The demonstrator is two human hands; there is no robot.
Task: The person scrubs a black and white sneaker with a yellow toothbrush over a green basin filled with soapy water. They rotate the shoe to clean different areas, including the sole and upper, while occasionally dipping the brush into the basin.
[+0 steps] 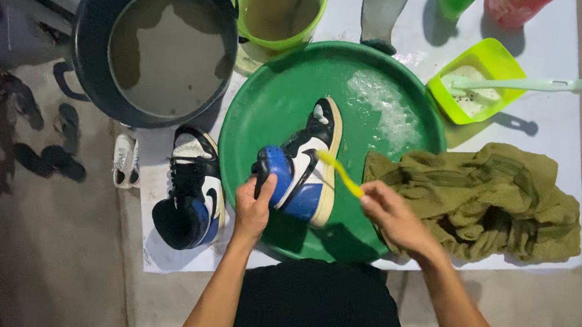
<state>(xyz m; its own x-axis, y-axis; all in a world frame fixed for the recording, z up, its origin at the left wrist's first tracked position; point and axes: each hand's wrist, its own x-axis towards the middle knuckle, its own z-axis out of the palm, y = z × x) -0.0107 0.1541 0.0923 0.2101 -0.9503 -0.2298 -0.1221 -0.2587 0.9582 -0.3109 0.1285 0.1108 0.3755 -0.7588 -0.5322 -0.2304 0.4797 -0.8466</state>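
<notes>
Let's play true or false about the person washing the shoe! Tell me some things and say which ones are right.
1. The left hand holds a blue, white and black sneaker over the green basin. True.
2. The right hand holds a red sponge. False: it holds a yellow brush against the sneaker.
3. A second sneaker lies beside the basin, outside it. True.
4. The big dark tub is dry. False: it holds murky water.
5. An olive-green cloth lies to the right of the basin. True.
</notes>
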